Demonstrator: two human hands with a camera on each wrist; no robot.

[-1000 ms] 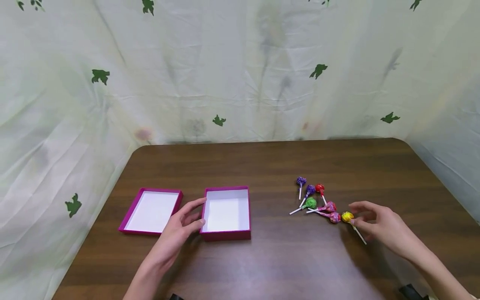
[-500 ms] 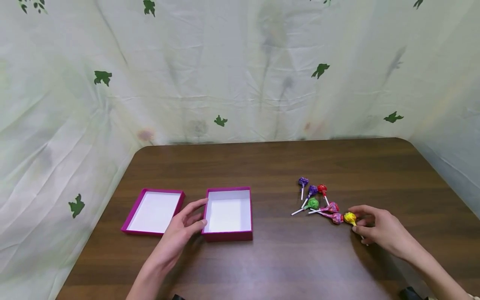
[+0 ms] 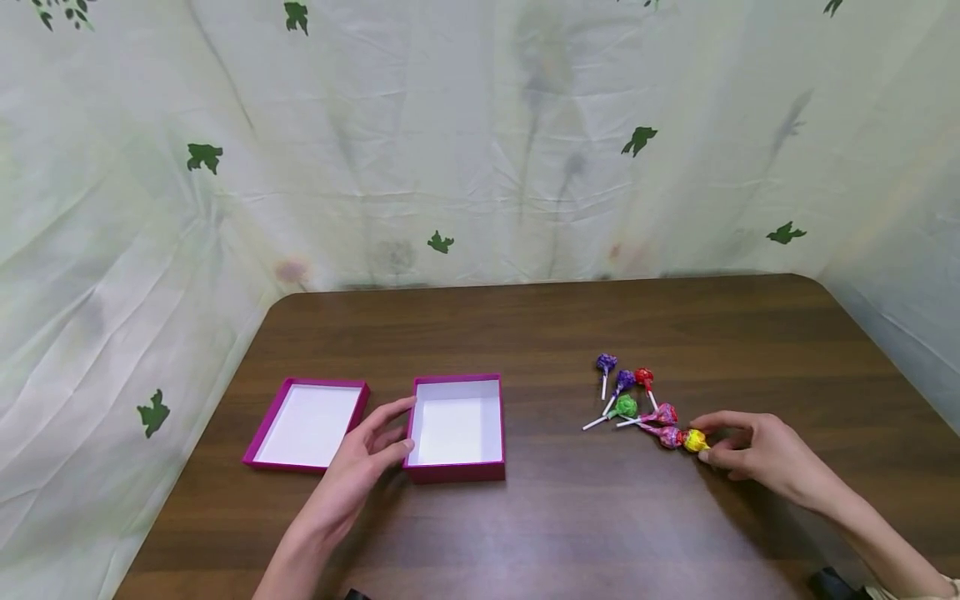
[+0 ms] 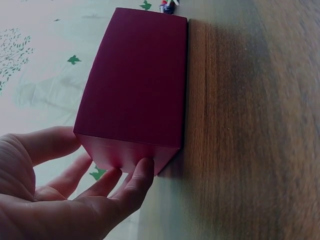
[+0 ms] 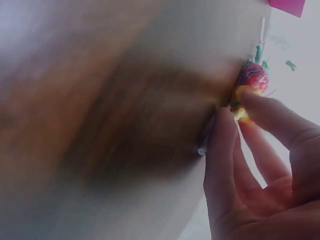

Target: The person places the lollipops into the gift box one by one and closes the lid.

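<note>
In the head view my left hand (image 3: 360, 461) touches the left side of an open magenta box (image 3: 455, 475) with a white inside. The left wrist view shows its fingertips against the end wall of the box (image 4: 135, 75). Further right, my right hand (image 3: 757, 454) pinches a yellow-wrapped lollipop (image 3: 695, 441) by its candy end, still low at the table. Its stick is mostly hidden by the fingers. A pink lollipop (image 3: 670, 437) lies directly against the yellow one. Another pink lollipop (image 3: 665, 414) and a green one (image 3: 626, 407) are close by.
Two purple lollipops (image 3: 606, 362) and a red one (image 3: 643, 377) lie behind the others. The magenta lid (image 3: 255, 458) rests inside-up left of the box. A pale curtain (image 3: 480, 150) with green leaves hangs behind the brown table (image 3: 555, 517).
My right fingers have closed on the yellow lollipop and shifted it slightly left, against the pink one, which has also nudged left. My left hand stays at the box.
</note>
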